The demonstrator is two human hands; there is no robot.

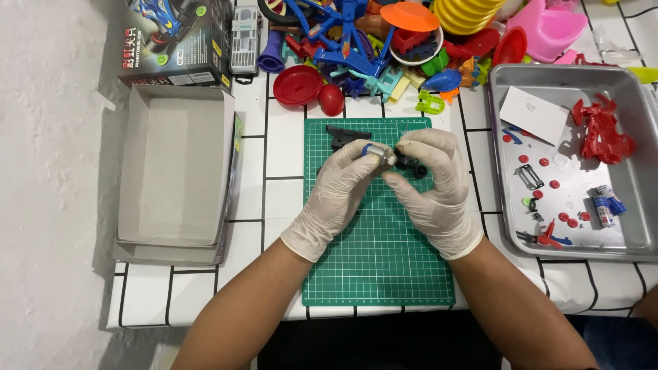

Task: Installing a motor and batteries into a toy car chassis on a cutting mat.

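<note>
Two gloved hands met over the green cutting mat point(379, 267); the left hand point(334, 195) pinched a small silver-and-blue motor point(379, 152); the right hand point(430, 185) gripped a black wheeled chassis piece point(413, 166); assembly looked partly done; red wheels point(554, 184) and red body shell point(604, 131) waited in the metal tray point(637, 243); an open cardboard box point(175, 178) lay left.

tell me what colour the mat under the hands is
Green with a pale grid, the cutting mat shows best in the head view.

open cardboard box point(175, 171), metal tray point(634, 236), toy pile point(384, 41)
</note>
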